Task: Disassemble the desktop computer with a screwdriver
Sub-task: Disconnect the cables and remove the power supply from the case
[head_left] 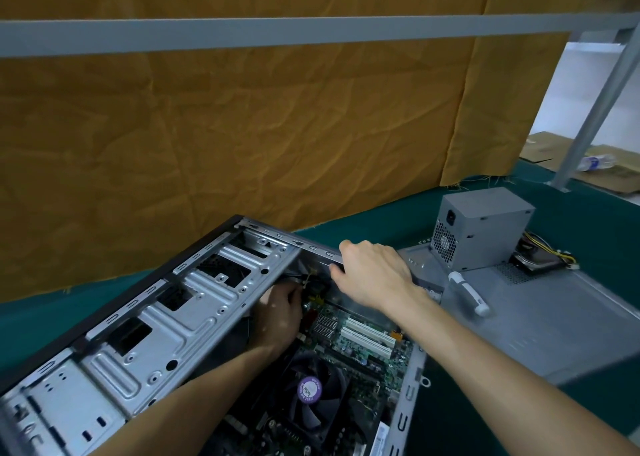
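Note:
The open computer case (145,320) lies on its side on a green table, its metal drive cage facing me. Inside are the green motherboard (363,344) with white slots and a black CPU fan (311,396) with a purple label. My right hand (374,275) grips the far top rim of the case, fingers curled over the edge. My left hand (277,313) reaches deep inside near the far corner, fingers among small cables; what they hold is hidden. A screwdriver with a white handle (467,293) lies on the removed side panel, untouched.
A grey power supply (485,230) stands on the grey side panel (554,324) at the right, with cables and a dark drive (540,260) behind it. Orange cloth hangs behind the green table (588,227). A grey metal frame post (588,116) stands at far right.

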Tool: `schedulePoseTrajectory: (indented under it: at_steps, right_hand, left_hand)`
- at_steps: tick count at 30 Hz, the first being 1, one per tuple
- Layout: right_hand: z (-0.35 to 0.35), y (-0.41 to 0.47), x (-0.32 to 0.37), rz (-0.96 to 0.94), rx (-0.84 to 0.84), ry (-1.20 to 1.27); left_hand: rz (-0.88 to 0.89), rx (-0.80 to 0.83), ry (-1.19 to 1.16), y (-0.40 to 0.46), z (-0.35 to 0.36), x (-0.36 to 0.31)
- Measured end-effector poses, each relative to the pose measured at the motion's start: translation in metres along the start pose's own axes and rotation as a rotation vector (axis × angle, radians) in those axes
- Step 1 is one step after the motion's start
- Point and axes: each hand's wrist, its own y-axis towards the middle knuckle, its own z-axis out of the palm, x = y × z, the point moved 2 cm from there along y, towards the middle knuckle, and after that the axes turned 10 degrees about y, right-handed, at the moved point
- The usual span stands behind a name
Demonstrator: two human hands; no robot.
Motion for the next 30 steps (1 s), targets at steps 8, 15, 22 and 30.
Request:
schedulePoseTrajectory:
  at_steps: [8,15,22,30]
  right_hand:
    - [0.002,0.001,-0.002,-0.006,0.010,0.005]
    - [0.003,0.009,-0.004,-0.004,0.001,0.083]
    - [-0.018,-0.006,0.004,-0.181,-0.227,0.549]
    - [-0.008,-0.048,0.048,-0.153,0.443,0.803]
  left_hand:
    - [-0.153,-0.025,0.041,0.003,0.003,0.010]
    - [0.117,0.088,0.272,-0.008,-0.005,-0.016]
    - [0.152,0.412,0.269,-0.024,-0.067,-0.030]
    - [0.260,0.253,0.031,-0.058,-0.126,-0.047]
